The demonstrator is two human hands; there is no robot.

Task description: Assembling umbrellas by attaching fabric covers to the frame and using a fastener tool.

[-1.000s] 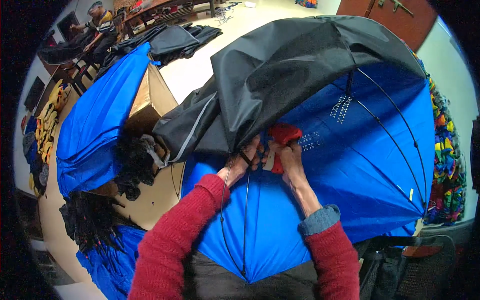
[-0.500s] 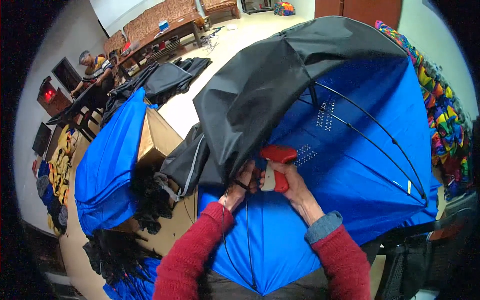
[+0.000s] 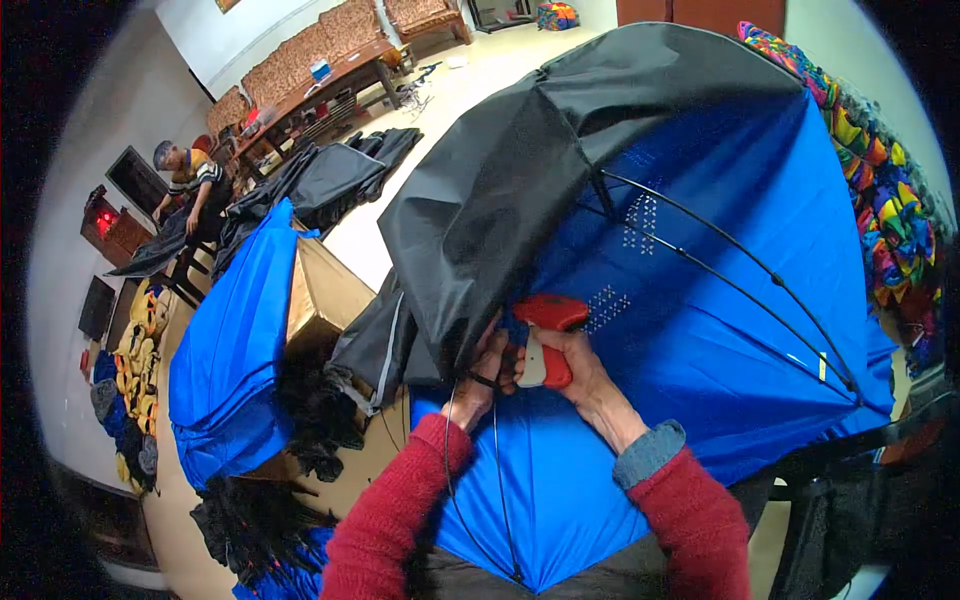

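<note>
A large open umbrella, blue inside (image 3: 720, 330) and black outside (image 3: 480, 190), spreads before me with thin dark ribs (image 3: 700, 255). My right hand (image 3: 580, 375) is wrapped round a red and white pistol-shaped hand tool (image 3: 550, 312), held upright against the blue cloth. Beside it, my left hand (image 3: 478, 375) is closed on the umbrella where the black cloth hangs down near the ribs. That cloth covers part of its fingers, so the exact spot gripped is hidden. The two hands nearly touch.
Blue cloth (image 3: 225, 370) drapes over a cardboard box (image 3: 325, 290) at left, with black cloth bits (image 3: 315, 410) beside it. Multicoloured cloth (image 3: 890, 215) is piled along the right wall. Another person (image 3: 190, 185) works at far left, near black cloth (image 3: 325, 185). A black chair (image 3: 830, 520) stands at lower right.
The view has shifted slightly, so the surroundings sit a little differently. Both hands keep their holds on the umbrella and the tool. The person at far left has straightened up somewhat.
</note>
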